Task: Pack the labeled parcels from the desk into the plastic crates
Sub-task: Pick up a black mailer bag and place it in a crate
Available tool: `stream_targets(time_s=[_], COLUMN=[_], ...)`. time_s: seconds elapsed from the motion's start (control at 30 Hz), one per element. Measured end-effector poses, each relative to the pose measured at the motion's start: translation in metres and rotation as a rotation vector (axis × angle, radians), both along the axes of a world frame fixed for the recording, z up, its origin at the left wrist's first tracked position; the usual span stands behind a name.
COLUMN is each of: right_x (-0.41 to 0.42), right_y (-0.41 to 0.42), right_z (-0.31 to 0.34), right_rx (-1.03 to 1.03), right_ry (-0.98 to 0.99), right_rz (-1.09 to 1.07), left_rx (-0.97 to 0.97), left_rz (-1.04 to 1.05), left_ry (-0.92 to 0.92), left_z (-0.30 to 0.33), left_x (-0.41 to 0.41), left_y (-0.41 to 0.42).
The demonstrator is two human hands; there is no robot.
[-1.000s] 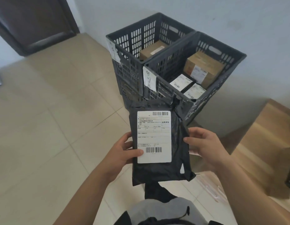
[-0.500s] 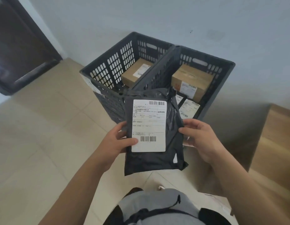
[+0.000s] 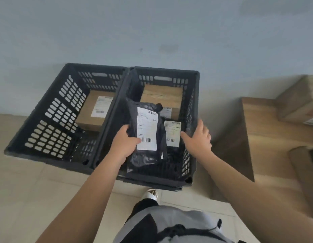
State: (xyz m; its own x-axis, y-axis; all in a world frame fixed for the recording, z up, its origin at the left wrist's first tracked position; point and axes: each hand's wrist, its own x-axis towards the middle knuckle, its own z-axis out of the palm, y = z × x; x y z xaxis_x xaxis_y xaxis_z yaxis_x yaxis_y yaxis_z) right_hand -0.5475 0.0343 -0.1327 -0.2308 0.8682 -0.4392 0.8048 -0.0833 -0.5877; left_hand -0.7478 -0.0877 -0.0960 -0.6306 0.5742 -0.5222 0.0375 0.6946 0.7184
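A: Where's the black parcel (image 3: pixel 147 135)?

B: My left hand (image 3: pixel 125 146) grips it over the right crate (image 3: pixel 192 165) (label up). My right hand (image 3: pixel 197 139) is spread loose, holding nothing, beside the crate's wall.

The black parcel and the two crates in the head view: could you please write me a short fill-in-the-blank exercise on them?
1. The black parcel is gripped by the ____ hand alone.
2. It hangs over the ____ crate.
3. The left crate holds one ____ box.
4. The right hand, open, holds ____.

Missing words: left; right; cardboard; nothing
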Motion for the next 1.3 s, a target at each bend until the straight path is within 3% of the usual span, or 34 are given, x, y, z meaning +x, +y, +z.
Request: stream_targets(time_s=[0.27, 0.43, 0.57, 0.7, 0.8, 0.97, 1.07, 1.17, 1.3], right_x=[-0.014, -0.019, -0.021, -0.023, -0.024, -0.025, -0.027, -0.027, -0.025], right_y=[-0.001, -0.001, -0.001, 0.0, 0.0, 0.0, 0.0, 0.0, 0.0], right_z=[-0.028, -0.031, -0.033, -0.033, -0.031, -0.03, -0.028, -0.03, -0.033], right_rx=[0.115, 0.175, 0.179, 0.168, 0.166, 0.164, 0.168, 0.16, 0.178], right_ry=[-0.235, -0.291, -0.334, -0.352, -0.36, -0.349, -0.334, -0.337, -0.347], right_rz=[-0.084, -0.116, -0.132, -0.15, -0.163, -0.177, -0.196, -0.194, -0.188], left_rx=[-0.212, -0.206, -0.19, -0.18, -0.179, -0.165, -0.062, -0.012, -0.077], left_rz=[-0.112, -0.107, -0.109, -0.108, -0.125, -0.353, -0.473, -0.813, -1.147], left_ry=[-0.411, -0.621, -0.72, -0.698, -0.561, -0.057, 0.232, 0.483, 0.622], left_z=[-0.107, -0.155, -0.181, -0.194, -0.202, -0.195, -0.191, -0.199, -0.228], left_x=[-0.039, -0.042, -0.033, -0.014, -0.003, 0.01, 0.012, 0.018, 0.032], left_y=[0.081, 0.096, 0.111, 0.123, 0.126, 0.124, 0.124, 0.134, 0.151])
